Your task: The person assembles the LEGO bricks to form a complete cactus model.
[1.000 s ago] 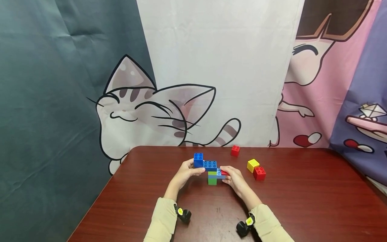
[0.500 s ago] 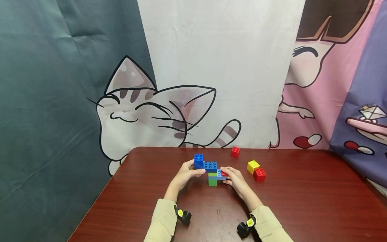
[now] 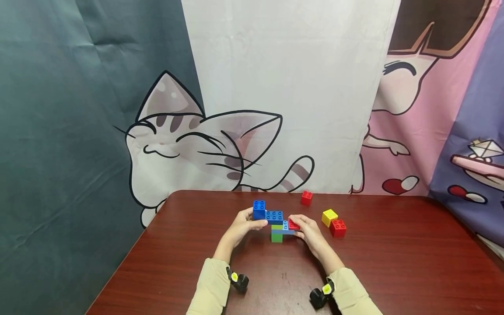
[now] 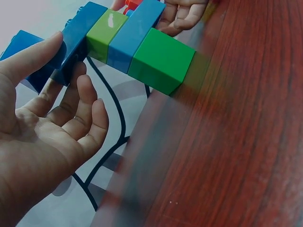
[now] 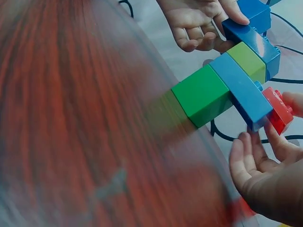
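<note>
Head: gripping dark-blue bricks in the left hand, pinching the held red brick in the right hand, with far red brick, yellow brick and near red brick loose on the table. Left wrist: showing lime brick, light-blue brick and green brick already joined beneath, standing on the table. Right wrist: showing the held red brick atop the light-blue brick; cannot tell if fully pressed.

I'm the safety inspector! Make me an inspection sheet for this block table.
Surface: reddish-brown table with small marks.
Job's things: block build, blue and green, red block at its right side.
Clutter: loose red block near the far edge; loose yellow block and second loose red block right of the block build.
Hands: left hand grips the block build's dark-blue end; right hand pinches the red block.
Cables: nothing seen.
Surroundings: backdrop printed with a smiling cat.
</note>
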`<state>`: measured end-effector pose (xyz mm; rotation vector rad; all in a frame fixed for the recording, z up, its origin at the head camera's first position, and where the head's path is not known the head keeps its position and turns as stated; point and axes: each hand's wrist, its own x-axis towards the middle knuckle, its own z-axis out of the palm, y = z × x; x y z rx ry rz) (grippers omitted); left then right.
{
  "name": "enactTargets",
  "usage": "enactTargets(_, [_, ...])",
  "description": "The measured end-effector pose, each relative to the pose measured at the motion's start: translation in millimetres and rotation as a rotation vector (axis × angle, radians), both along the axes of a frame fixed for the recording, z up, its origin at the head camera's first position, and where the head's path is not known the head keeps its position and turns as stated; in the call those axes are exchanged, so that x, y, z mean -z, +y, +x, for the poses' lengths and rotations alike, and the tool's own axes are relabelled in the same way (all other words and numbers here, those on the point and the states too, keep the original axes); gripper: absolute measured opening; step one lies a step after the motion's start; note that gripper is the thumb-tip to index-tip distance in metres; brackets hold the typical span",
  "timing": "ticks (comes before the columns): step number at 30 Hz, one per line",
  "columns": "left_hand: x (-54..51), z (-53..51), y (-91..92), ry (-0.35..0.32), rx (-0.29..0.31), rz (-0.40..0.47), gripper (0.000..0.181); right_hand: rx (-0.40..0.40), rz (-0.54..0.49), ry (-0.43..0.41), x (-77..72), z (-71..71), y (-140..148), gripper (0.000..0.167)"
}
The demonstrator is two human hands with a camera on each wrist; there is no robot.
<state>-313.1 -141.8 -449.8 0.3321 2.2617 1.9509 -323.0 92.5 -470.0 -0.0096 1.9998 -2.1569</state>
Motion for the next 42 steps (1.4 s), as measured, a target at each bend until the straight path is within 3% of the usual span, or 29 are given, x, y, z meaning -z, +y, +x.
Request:
enactTargets(6, [0.8, -0.3, -0.1, 0.001, -0.005, -0.009, 0.051, 0.101, -0.024, 0.028, -4.0, -2.1, 5.0, 0.039])
enactTargets(10, [0.5, -0.2, 0.8, 0.003, -0.006, -0.01, 0.049, 0.108, -0.028, 0.082, -5.1, -2.2, 10.6, 0.04])
enactTargets(16, [-0.2, -1.0, 2.8, 0.009, -0.013, -0.009, 0.047, 0.135, -0.063, 0.175, -12.5, -4.1, 25.8, 0.025])
enactTargets(20, [0.2, -1.6, 2.8, 0.003, -0.014, 0.0, 0.045, 0.216, -0.092, 0.153, -19.7, -7.6, 37.0, 0.007])
enactTargets(23, [0.8, -1.6, 2.4, -0.005, -0.014, 0.006, 0.045, 0.246, -0.107, 0.134, -24.4, -8.1, 43.7, 0.014])
enactTargets(37, [1.6, -0.8, 2.3, -0.004, -0.006, 0.021, 0.044, 0.315, -0.024, 0.158, -32.3, -9.6, 75.3, 0.03])
enactTargets(42, [1.3, -0.7, 2.2, -0.009, -0.011, 0.011, 0.046, 0.296, 0.094, 0.163, -31.2, -9.4, 94.0, 0.017])
